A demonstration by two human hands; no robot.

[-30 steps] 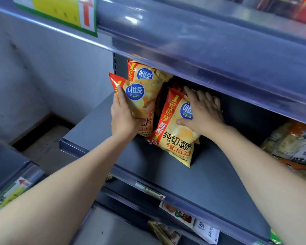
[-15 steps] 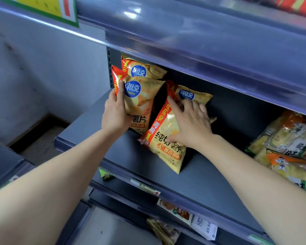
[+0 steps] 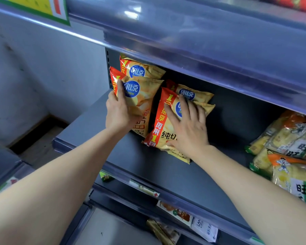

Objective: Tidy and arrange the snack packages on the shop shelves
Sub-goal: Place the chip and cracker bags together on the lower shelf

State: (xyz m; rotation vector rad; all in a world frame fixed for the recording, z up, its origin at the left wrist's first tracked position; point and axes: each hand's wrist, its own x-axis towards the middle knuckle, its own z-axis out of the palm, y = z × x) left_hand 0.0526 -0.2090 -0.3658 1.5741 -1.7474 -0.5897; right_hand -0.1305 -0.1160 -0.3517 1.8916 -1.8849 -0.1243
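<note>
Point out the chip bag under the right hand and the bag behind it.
Front chip bag (image 3: 158, 127): head view, red side stripe.
Rear chip bag (image 3: 200, 96): head view, yellow upper right part.

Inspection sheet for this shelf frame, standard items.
Surface: dark grey shelf, bare toward its front edge.
Job's things: four leaning bags: front left chip bag, rear left chip bag, front right chip bag, rear right chip bag.
Clutter: yellow snack packs piled at the right; packets on the shelf below.
Grippers: left hand grips the front left chip bag's left edge; right hand presses the front right chip bag, fingers straight.
Cables: nothing seen.
Surroundings: upper shelf rail with price label; grey wall at left.
</note>
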